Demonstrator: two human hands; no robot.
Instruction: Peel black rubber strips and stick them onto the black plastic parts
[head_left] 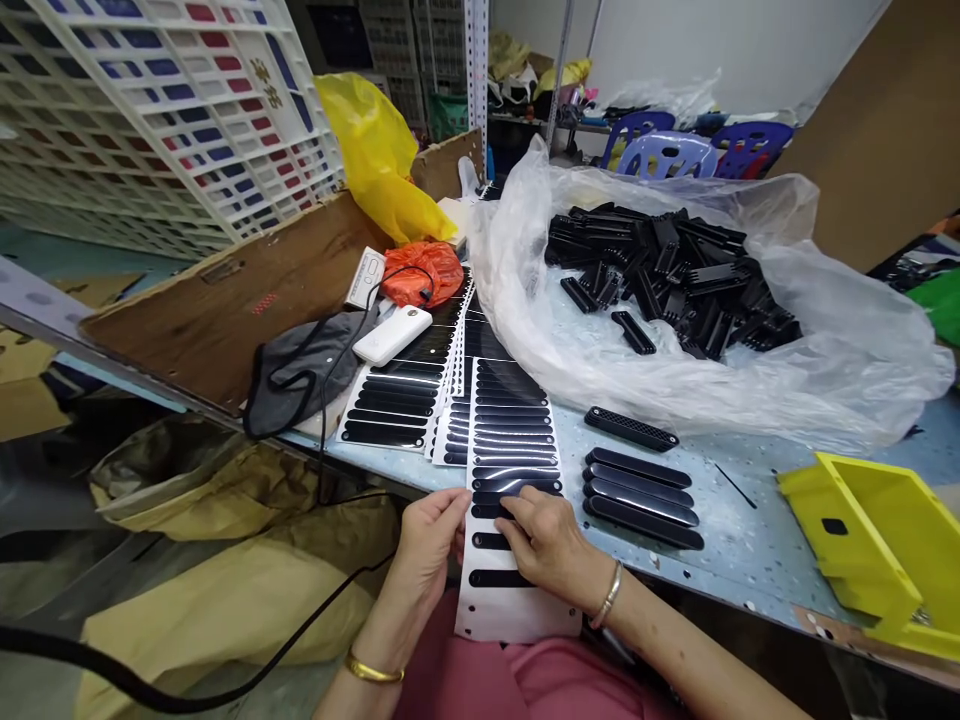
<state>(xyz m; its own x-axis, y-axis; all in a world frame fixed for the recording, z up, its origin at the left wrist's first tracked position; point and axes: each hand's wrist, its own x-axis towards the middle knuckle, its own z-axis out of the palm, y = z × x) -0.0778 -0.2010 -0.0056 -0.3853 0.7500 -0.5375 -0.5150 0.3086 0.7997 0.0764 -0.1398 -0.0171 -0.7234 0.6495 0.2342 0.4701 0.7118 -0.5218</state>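
Note:
My left hand point(427, 540) grips the left edge of a white backing sheet point(517, 615) that carries rows of glossy black strips. My right hand point(544, 545) lies across the sheet, its fingers on a black strip point(517, 487) and its thumb hidden. More strip sheets point(390, 420) overlap beyond the hands. To the right sit several glossy black bars point(641, 498) and a black slotted grille piece point(630, 428). A heap of black slotted parts point(660, 270) rests on a clear plastic bag point(847, 370).
The speckled blue table point(735, 560) holds a yellow plastic tray point(862, 540) at right, with a white power bank point(391, 335), grey pouch point(300, 370) and orange bag point(421, 275) at the back. A cardboard sheet point(225, 310) stands at left. A black cable runs below the table edge.

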